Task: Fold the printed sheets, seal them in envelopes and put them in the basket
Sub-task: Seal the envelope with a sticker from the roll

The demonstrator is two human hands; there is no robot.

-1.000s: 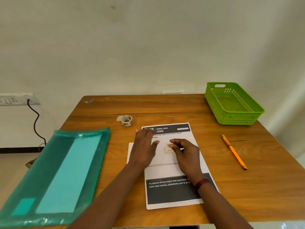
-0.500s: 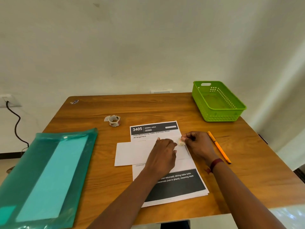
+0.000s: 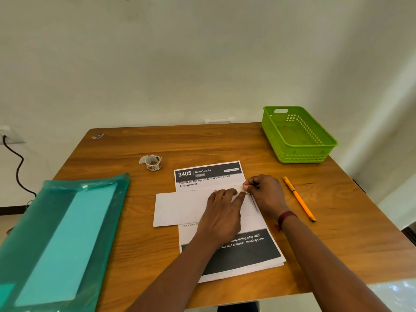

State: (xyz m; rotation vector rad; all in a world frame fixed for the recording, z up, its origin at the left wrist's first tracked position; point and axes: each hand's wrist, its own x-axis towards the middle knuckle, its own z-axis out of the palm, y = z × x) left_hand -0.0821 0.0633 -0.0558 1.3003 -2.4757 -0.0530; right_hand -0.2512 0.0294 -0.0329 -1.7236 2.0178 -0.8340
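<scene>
— Comparing with half a second back: any shift?
— Little. Both hands stay at the right end of the white envelope point(image 3: 180, 210). Left hand point(image 3: 221, 218) lies flat, pressing it onto the printed sheets point(image 3: 227, 224); right hand point(image 3: 265, 194) pinches a small pale sticker point(image 3: 241, 188) at the envelope's top edge, fingertips of the two hands touching.
— And the rest?
— Envelope mid-surface. Green basket point(image 3: 297, 136) at the far right corner, pencil point(image 3: 299, 199) by the right edge, sticker roll point(image 3: 153, 162) beyond the sheets, teal folder point(image 3: 58, 239) at the left edge.
</scene>
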